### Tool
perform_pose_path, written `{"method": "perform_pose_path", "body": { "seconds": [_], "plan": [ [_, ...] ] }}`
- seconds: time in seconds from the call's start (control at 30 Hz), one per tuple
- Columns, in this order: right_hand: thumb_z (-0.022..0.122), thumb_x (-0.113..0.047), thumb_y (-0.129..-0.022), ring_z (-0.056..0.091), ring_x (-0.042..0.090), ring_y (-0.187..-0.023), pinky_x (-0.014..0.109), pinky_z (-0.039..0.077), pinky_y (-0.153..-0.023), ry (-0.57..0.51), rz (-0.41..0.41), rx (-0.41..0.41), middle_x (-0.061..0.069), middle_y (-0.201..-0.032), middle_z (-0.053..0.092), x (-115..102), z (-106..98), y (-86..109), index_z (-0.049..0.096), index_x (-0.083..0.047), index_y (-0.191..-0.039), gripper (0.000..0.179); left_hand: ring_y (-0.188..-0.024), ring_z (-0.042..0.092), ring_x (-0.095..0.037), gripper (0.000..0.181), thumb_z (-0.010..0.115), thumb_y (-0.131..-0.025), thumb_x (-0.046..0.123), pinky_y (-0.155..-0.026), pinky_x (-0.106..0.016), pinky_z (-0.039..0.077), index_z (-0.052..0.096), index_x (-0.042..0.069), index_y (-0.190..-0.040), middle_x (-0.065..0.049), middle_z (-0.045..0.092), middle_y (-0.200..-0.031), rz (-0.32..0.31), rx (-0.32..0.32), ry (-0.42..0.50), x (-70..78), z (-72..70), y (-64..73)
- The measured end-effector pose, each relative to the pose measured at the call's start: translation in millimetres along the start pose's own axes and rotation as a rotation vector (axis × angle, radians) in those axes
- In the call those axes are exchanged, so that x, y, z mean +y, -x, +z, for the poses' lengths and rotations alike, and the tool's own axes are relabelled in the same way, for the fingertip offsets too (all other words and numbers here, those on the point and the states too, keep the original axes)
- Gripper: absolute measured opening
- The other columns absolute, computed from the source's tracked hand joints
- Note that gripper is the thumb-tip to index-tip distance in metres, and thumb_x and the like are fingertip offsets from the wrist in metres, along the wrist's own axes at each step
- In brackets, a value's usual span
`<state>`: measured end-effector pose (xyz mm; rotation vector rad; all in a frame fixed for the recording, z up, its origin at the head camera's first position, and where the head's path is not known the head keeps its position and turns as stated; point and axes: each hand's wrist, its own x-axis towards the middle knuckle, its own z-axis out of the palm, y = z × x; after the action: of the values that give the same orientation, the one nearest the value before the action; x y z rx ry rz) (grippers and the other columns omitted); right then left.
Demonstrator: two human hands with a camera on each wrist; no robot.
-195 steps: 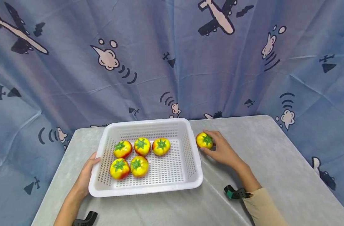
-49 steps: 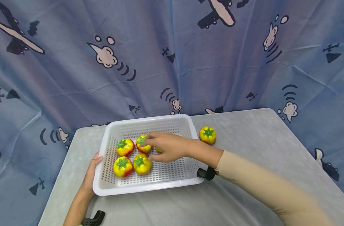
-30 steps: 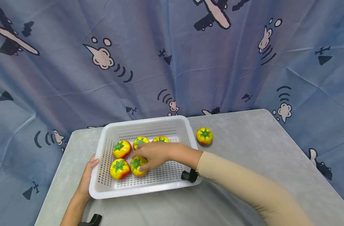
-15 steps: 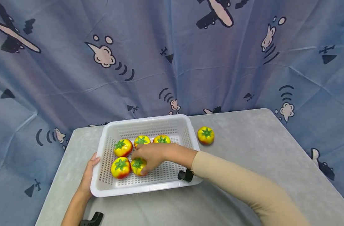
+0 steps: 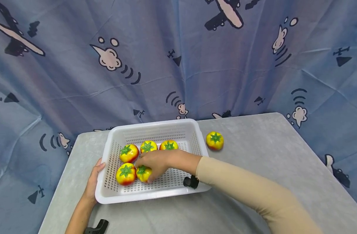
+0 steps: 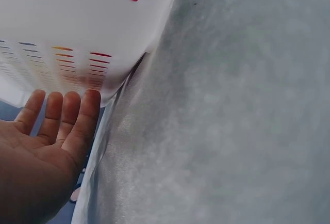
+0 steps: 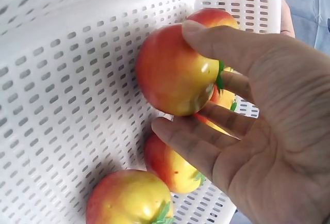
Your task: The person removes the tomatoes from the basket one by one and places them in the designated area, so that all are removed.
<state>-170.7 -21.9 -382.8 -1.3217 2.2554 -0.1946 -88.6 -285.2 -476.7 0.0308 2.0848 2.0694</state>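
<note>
Blue fabric curtain (image 5: pixel 155 65), printed with aircraft and cloud motifs, forms the backdrop behind a desk (image 5: pixel 254 162) with a grey surface. One white perforated basket (image 5: pixel 149 195), rectangular, is located on the left and central part of the desk. Five round red-and-yellow fruits with green star-shaped tops are inside it, in two rows. Rear row, left to right: rear left fruit (image 5: pixel 129 153), rear middle fruit (image 5: pixel 148 146), rear right fruit (image 5: pixel 169 145). Front row: front left fruit (image 5: pixel 126 174) and, just beside it, front middle fruit (image 5: pixel 143 174). A sixth unit, the outer fruit (image 5: pixel 214 140), sits upright on the desk near the right end of the basket.

State of the hands: the left hand (image 5: pixel 91 178) holds the basket at its left end, fingertips against the perforated outer wall. The right hand (image 5: pixel 156 162) reaches over the right part of the basket and holds the front middle fruit between thumb and fingers, the thumb pressed to its side. Whether the underside of this fruit bears on the basket floor cannot be determined. A beige sleeve (image 5: pixel 251 188) covers the right forearm. Black wrist units are worn on the left wrist (image 5: pixel 97 227) and right wrist (image 5: pixel 191 182).
</note>
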Motion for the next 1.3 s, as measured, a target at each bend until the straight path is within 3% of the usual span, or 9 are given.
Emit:
{"method": "perform_pose_path", "body": {
  "seconds": [0.2, 0.6, 1.0, 1.3],
  "plan": [
    [0.079, -0.021, -0.095, 0.049, 0.015, -0.148, 0.031, 0.038, -0.125, 0.006, 0.024, -0.018, 0.000, -0.159, 0.054, -3.5, -0.9, 0.0, 0.053, -0.017, -0.155, 0.065, -0.128, 0.054, 0.000, 0.066, 0.017, -0.111, 0.049, -0.095, -0.030, 0.056, 0.004, 0.024, -0.170, -0.015, 0.019, -0.167, 0.021, -0.013, -0.004, 0.5, 0.9, -0.5],
    [0.078, -0.027, -0.097, 0.053, 0.012, -0.137, 0.030, 0.042, -0.121, 0.003, 0.030, -0.047, -0.002, -0.153, 0.058, -1.5, 3.6, 4.4, 0.054, -0.020, -0.153, 0.062, -0.127, 0.055, 0.000, 0.065, 0.017, -0.111, 0.048, -0.095, -0.031, 0.056, 0.004, 0.021, -0.169, -0.019, 0.018, -0.167, 0.018, -0.039, -0.006, -0.2, 4.0, -2.9],
    [0.079, -0.030, -0.096, 0.054, 0.014, -0.136, 0.033, 0.043, -0.121, 0.005, 0.036, -0.033, 0.000, -0.153, 0.058, -0.7, -3.7, 17.7, 0.054, -0.019, -0.154, 0.064, -0.128, 0.054, -0.001, 0.063, 0.017, -0.111, 0.048, -0.097, -0.030, 0.055, 0.006, 0.024, -0.169, -0.011, 0.023, -0.164, 0.030, -0.030, 0.000, 0.9, 4.8, -2.2],
    [0.078, -0.025, -0.095, 0.058, 0.011, -0.113, 0.027, 0.051, -0.107, 0.012, -0.008, 0.024, 0.000, -0.141, 0.060, -8.1, -4.1, 28.7, 0.057, -0.019, -0.150, 0.060, -0.127, 0.055, 0.000, 0.062, 0.016, -0.111, 0.047, -0.096, -0.030, 0.055, 0.007, 0.025, -0.169, 0.004, 0.032, -0.155, 0.041, -0.035, 0.000, -0.1, -0.3, -0.8]
  ]
}}
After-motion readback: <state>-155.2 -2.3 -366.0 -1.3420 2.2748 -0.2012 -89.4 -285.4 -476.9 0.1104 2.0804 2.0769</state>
